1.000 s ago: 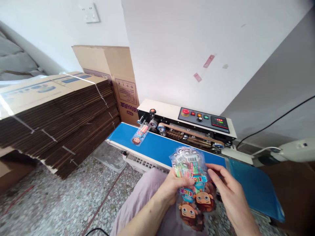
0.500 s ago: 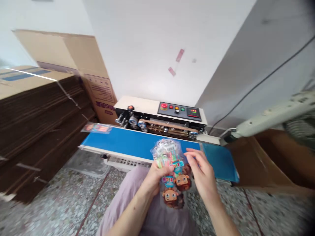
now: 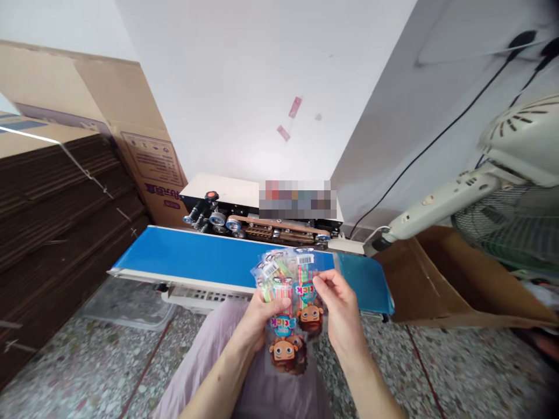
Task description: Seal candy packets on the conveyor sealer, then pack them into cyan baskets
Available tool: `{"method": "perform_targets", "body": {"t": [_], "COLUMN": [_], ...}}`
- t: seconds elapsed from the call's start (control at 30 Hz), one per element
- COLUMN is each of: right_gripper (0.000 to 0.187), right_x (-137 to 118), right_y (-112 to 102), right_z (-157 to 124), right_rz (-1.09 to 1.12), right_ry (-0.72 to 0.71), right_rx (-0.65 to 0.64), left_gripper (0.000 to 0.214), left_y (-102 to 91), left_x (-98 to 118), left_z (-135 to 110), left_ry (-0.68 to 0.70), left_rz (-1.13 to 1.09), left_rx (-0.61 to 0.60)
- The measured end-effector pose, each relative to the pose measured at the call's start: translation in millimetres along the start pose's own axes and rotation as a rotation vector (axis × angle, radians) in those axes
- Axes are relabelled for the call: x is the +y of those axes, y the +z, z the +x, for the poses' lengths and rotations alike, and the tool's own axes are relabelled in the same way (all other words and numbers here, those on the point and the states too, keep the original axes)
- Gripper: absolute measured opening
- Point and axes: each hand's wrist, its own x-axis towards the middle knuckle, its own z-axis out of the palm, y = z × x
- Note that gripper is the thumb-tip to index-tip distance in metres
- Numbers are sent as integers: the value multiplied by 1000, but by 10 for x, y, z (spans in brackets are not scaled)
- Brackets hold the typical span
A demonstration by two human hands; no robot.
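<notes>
My left hand is closed around a fanned stack of clear printed candy-stick packets, its thumb pressed on the front one. The packets show a cartoon face, striped sticks and a barcode. My right hand pinches the right edge of one packet, which sits partly apart from the stack and still overlaps it. Both hands are above my lap, in front of a blue conveyor belt. Behind the belt stands a band sealing machine with rollers and a brown band; its control panel is pixelated.
Stacked flat cardboard rises at the left beside a printed carton. To the right are an open cardboard box and a pale fan with a black cable. A clear plastic tray lies beneath the belt.
My right hand has closed on one packet and drawn it to the right of the stack. The packet at the belt's left end is gone from view. The camera view has shifted right.
</notes>
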Motion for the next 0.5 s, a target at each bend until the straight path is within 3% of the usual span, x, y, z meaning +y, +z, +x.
{"method": "perform_targets", "body": {"t": [0.27, 0.37, 0.5], "right_gripper": [34, 38, 41], "right_x": [-89, -49, 71], "right_y": [-82, -184, -380], "right_z": [113, 221, 412], "right_rz": [471, 504, 384], "right_ry": [183, 219, 234], "right_rx": [62, 46, 100], "left_gripper": [52, 52, 56], "left_y": [-31, -56, -80], "left_x": [28, 20, 20], "left_z": [-21, -10, -4], "left_ry": [-68, -85, -87], "left_rz": [30, 59, 68], "left_rx": [63, 76, 121]}}
